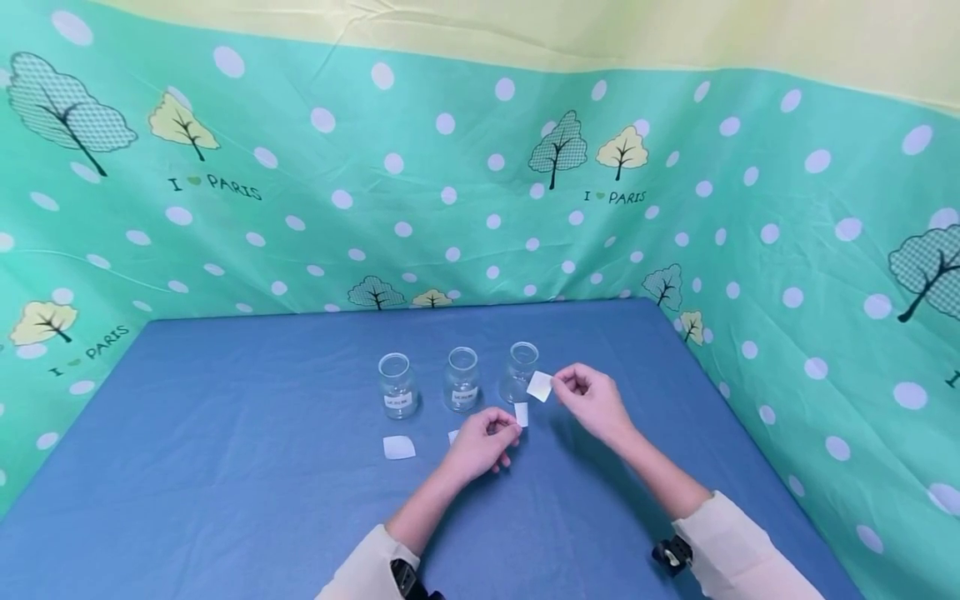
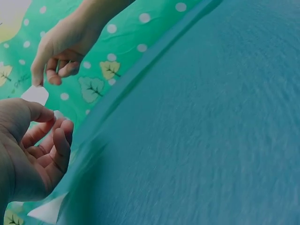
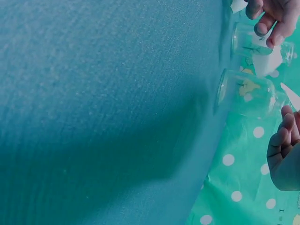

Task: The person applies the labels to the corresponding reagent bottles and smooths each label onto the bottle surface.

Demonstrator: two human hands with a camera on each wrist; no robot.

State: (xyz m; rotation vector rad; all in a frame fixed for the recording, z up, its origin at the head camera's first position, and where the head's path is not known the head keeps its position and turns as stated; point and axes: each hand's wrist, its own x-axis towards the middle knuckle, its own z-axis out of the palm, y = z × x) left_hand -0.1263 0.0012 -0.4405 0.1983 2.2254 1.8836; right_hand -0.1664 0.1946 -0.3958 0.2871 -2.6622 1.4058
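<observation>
Three clear glass jars stand in a row: a left jar (image 1: 396, 387), a middle jar (image 1: 461, 379) and a right jar (image 1: 516, 385). The left and middle jars each bear a white printed label (image 1: 398, 401) on the front; none shows on the right one. In front of that right jar, my left hand (image 1: 480, 443) pinches a small white label (image 1: 522, 414) between thumb and finger. My right hand (image 1: 595, 402) pinches a white square of paper (image 1: 540, 386) by its edge, beside the same jar. In the right wrist view, the left hand's label (image 3: 268, 64) hangs near the jars.
On the blue cloth-covered table (image 1: 247, 500) lies a white paper piece (image 1: 399, 447) before the left jar. Another paper piece (image 1: 452, 436) is partly hidden by my left hand. A green dotted curtain (image 1: 420, 192) rises behind and at the sides.
</observation>
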